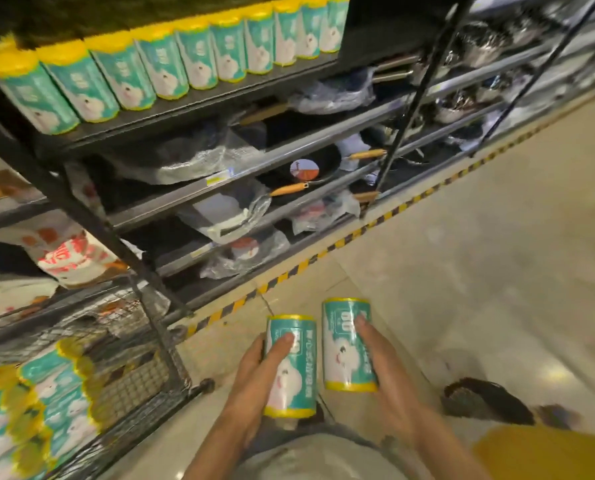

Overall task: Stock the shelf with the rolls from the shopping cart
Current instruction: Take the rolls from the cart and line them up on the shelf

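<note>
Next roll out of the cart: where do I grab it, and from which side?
Judging by the cart, its rolls lie packed side by side, so only their upper sides are exposed. Come from above and wrap the fingers around the teal mid-body, clear of the yellow ends, as the left hand holds its roll.

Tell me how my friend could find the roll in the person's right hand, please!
Start at the tall dark shelf with its row of teal rolls, then drop down to the pale floor in front of it, where two hands each hold a roll. The right hand grips the roll on the right. It sits higher and further right than the roll in the left hand.
</note>
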